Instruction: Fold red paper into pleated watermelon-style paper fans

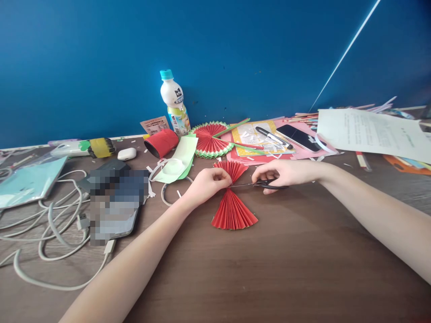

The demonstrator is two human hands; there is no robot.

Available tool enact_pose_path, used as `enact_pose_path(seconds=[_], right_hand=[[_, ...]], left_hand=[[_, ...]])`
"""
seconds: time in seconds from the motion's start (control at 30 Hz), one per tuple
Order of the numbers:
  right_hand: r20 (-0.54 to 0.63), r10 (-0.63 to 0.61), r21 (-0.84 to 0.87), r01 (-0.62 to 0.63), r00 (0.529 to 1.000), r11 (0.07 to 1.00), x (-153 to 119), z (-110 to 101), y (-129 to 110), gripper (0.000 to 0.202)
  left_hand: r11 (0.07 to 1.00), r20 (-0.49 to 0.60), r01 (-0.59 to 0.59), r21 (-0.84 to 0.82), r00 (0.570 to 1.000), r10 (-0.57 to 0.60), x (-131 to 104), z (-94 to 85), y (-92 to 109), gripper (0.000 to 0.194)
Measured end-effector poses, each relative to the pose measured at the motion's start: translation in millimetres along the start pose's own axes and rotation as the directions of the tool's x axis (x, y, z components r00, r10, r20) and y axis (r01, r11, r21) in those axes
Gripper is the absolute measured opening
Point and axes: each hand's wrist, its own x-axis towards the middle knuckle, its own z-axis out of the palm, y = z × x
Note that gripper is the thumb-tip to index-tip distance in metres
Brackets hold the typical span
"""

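Note:
A red pleated paper fan (234, 211) lies on the table, pinched narrow at its middle and spread at both ends like a bow. My left hand (212, 183) has thumb and fingers closed at that narrow middle; exactly what the fingertips grip there is too small to make out. From the right, my right hand (281, 175) holds scissors (269, 183) with black handles, fingers around the loops. Their blades reach across the fan's middle, close to my left fingertips. Behind the fan lies a round red pleated paper disc (210, 138) with a green and white edge.
A bottle (175, 101) with a teal cap stands by the blue wall. Left of my hands are a red paper tube (161, 142), tape roll (173, 167), phone (117, 202) and looping white cable (50, 233). Another phone (299, 137), a marker (273, 137) and a printed sheet (370, 134) lie behind right.

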Motion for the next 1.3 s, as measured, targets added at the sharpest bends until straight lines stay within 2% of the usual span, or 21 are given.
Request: enact_pose_path(seconds=[0.13, 0.5, 0.8, 1.3], right_hand=[[0.009, 0.018, 0.006, -0.018, 1.0, 1.0, 0.0, 0.2, -2.8, 0.031], [0.135, 0.075, 0.103, -0.089, 0.988, 0.991, 0.2, -2.2, -9.2, 0.041], [0.114, 0.066, 0.048, -0.072, 0.991, 0.996, 1.1, -0.9, -11.5, 0.04], [0.117, 0.023, 0.075, -0.032, 0.993, 0.997, 2.3, 0.3, -6.8, 0.034]], left_hand=[[1.0, -0.014, 0.0, -0.006, 1.0, -0.001, 0.9, 0.2, 0.3, 0.011], [1.0, -0.036, 0.008, 0.014, 0.999, -0.007, 2.2, 0.7, 0.4, 0.012], [1.0, -0.048, -0.001, 0.018, 0.999, 0.002, 2.7, 1.0, -1.1, 0.013], [1.0, -0.045, -0.004, 0.018, 0.999, 0.005, 1.7, 1.0, 1.3, 0.012]])
